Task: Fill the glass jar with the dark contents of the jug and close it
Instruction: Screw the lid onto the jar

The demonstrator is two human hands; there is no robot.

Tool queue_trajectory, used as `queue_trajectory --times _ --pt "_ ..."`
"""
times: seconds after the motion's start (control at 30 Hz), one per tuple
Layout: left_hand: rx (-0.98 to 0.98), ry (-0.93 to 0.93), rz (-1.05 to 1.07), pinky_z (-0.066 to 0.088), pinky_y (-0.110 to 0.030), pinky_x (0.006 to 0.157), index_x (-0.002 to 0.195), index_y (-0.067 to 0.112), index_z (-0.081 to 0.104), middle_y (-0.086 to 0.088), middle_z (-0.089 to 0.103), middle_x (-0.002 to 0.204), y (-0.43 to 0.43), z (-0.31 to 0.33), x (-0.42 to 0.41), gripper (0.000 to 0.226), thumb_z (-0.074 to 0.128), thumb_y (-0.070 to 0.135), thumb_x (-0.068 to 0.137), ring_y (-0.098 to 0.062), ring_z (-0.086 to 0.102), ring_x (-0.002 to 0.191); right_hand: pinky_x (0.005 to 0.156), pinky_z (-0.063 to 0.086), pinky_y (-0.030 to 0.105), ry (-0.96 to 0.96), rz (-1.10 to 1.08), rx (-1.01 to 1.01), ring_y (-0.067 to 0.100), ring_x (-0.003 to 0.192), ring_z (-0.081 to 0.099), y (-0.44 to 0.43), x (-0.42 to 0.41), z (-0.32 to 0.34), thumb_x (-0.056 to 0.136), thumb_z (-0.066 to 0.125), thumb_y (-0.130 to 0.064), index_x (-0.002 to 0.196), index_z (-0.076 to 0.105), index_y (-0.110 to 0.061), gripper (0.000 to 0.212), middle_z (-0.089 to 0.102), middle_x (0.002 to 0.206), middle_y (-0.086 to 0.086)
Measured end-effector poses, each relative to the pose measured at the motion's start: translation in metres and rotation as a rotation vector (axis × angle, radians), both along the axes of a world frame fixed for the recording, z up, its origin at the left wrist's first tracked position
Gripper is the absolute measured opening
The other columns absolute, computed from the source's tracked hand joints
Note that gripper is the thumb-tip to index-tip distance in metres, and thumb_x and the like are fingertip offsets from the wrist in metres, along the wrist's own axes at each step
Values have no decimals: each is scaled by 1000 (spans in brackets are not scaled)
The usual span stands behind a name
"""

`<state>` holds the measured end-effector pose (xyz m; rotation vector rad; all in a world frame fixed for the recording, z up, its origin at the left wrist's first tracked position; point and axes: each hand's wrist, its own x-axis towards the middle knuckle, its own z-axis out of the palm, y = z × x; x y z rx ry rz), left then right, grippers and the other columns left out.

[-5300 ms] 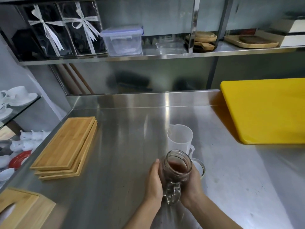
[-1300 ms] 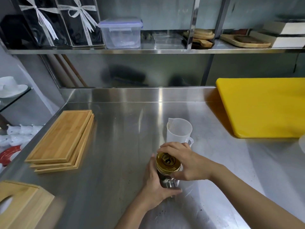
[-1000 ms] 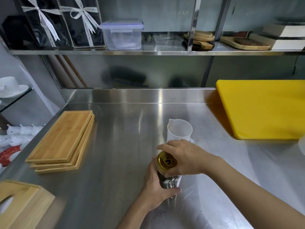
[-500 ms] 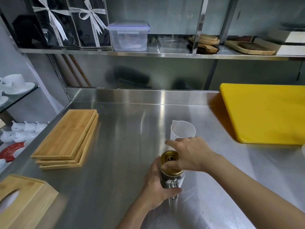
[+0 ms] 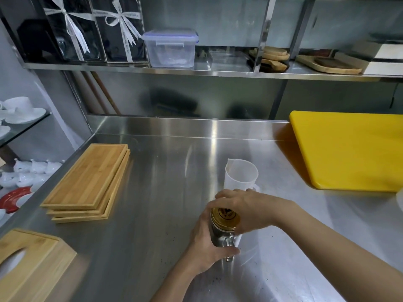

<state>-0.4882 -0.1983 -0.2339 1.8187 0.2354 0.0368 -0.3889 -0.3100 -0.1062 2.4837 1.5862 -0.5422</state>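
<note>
The glass jar (image 5: 219, 235) with a handle stands on the steel counter (image 5: 152, 192), dark inside. A gold lid (image 5: 224, 215) sits on its mouth. My left hand (image 5: 205, 247) wraps around the jar's body from the left. My right hand (image 5: 244, 208) comes from the right, its fingers curled around the lid's rim. Just behind the hands stands the translucent white plastic jug (image 5: 241, 176), upright and looking empty.
A stack of bamboo trays (image 5: 87, 184) lies at the left, a wooden box (image 5: 28, 264) at the near left corner. A yellow cutting board (image 5: 351, 151) covers the right back. A shelf (image 5: 196, 71) above holds boxes and boards. White crockery (image 5: 21, 175) sits off the counter's left edge.
The jar was open with both hands around it; the gold lid is on it now. Over the last second my right hand has shifted its grip around the lid while the left holds the jar.
</note>
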Motion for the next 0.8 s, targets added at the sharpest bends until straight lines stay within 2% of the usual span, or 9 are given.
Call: queue_trajectory --times 0.07,0.13,0.23,0.33,0.4,0.53,0.63,0.7,0.8 --pt "-3 0 -1 45 -31 103 130 48 22 11 48 131 0 0 0 107 89 40 47 -6 49 122 93 48 44 -27 27 22 28 122 46 3 -1 -2 81 70 -30 139 31 -36 69 42 138 1" --pt "-28 11 -1 48 -37 102 133 44 24 8 51 131 1 -1 0 109 90 42 46 -10 52 121 86 52 46 -114 -53 30 30 111 54 6 -3 -4 80 65 -50 135 36 -32 65 50 129 3" --pt "-50 14 -7 48 -41 101 135 39 25 5 54 131 2 -3 0 111 91 42 46 -12 54 121 84 52 47 -194 -149 -23 31 107 57 8 1 -6 70 58 -73 133 35 -29 80 54 123 2" --pt "-15 17 -8 46 -39 104 134 45 22 9 49 133 2 -2 1 111 89 45 45 -11 50 124 93 48 47 -70 -10 -20 27 122 44 7 1 -3 77 69 -49 138 29 -37 74 42 136 -1" --pt "40 20 -18 45 -35 105 127 53 22 11 46 132 1 2 1 104 88 45 47 -8 47 123 93 49 46 -32 66 15 25 122 42 5 2 -2 81 71 -32 138 31 -40 70 41 136 -1" --pt "145 66 -123 41 -21 102 124 50 18 9 41 132 9 17 4 100 86 38 53 -6 44 122 90 50 39 -99 142 93 23 114 46 1 6 -8 83 64 -43 138 33 -37 64 47 128 1" --pt "246 143 -287 35 2 81 132 33 20 8 41 127 22 30 13 97 85 28 60 -6 44 115 73 54 38 -243 287 209 24 94 56 -6 11 -16 84 50 -58 134 42 -25 60 58 109 6" --pt "290 186 -401 33 7 70 129 25 29 12 45 115 26 40 21 88 86 24 61 -4 45 107 54 54 31 -306 366 294 22 71 61 -11 13 -26 81 43 -61 118 56 -17 58 64 90 5" --pt "329 193 -542 33 4 68 86 27 50 19 48 87 21 52 31 46 86 15 61 0 48 91 43 49 29 -295 356 402 21 54 57 -14 12 -41 78 45 -57 93 63 -14 49 64 76 3"
